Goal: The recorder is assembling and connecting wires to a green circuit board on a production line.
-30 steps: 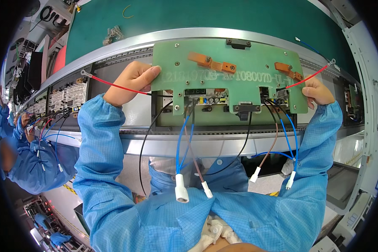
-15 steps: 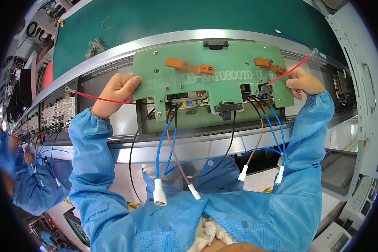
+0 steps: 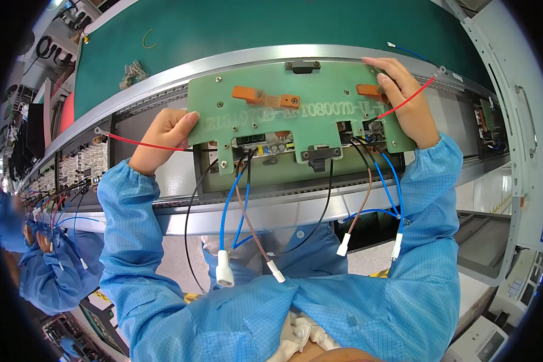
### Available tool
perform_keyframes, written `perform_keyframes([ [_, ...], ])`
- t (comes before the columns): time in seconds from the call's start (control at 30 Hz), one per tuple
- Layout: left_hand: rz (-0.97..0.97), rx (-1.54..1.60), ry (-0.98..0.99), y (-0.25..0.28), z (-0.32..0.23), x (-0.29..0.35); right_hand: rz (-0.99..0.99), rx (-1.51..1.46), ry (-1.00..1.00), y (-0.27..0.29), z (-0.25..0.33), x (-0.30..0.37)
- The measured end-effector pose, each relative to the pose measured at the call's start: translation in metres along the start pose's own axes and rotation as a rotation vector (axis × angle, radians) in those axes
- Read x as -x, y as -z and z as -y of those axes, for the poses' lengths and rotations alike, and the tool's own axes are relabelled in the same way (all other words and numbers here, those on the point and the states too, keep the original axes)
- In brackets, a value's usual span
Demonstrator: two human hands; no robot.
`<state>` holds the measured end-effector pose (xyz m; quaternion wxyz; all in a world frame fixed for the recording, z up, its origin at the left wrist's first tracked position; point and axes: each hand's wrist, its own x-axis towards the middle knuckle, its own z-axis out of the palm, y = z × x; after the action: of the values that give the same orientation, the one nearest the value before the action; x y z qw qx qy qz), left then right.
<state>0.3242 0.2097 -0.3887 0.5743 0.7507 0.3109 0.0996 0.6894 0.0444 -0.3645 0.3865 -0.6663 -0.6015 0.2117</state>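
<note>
A green fixture plate (image 3: pixel 320 108) with cut-outs spans the rail in front of me, over a circuit board (image 3: pixel 276 148) that shows through the gaps. My left hand (image 3: pixel 163 136) grips the plate's left edge, thumb on top. My right hand (image 3: pixel 404 99) is at the plate's upper right, its fingers reaching along the top edge and its thumb against the right orange latch (image 3: pixel 368 90). Another orange latch (image 3: pixel 265 96) sits left of centre. Red wires with ring lugs stick out by both hands. Blue wires (image 3: pixel 226 211), brown and black wires hang toward me, several ending in white connectors (image 3: pixel 224 268).
A green mat (image 3: pixel 235 30) lies beyond the metal rail (image 3: pixel 223 58), with small clear parts (image 3: pixel 134 73) on it. Populated boards (image 3: pixel 81 160) stand on the line at left, near another person's blue sleeve (image 3: pixel 60 265). A white metal frame (image 3: pixel 495 78) rises at right.
My right hand has moved from the plate's right edge up onto its upper right corner, by the orange latch. The plate has shifted slightly left; my left hand keeps its grip.
</note>
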Motion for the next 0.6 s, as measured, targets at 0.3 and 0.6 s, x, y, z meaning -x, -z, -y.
perform_keyframes([
  [0.3,0.016,-0.049,-0.172,0.006,-0.014,-0.006,-0.023,0.148,0.14,-0.001,-0.004,-0.002],
  [0.6,-0.393,-0.601,-0.614,0.005,-0.033,-0.034,0.028,0.205,0.124,-0.003,0.007,-0.003],
])
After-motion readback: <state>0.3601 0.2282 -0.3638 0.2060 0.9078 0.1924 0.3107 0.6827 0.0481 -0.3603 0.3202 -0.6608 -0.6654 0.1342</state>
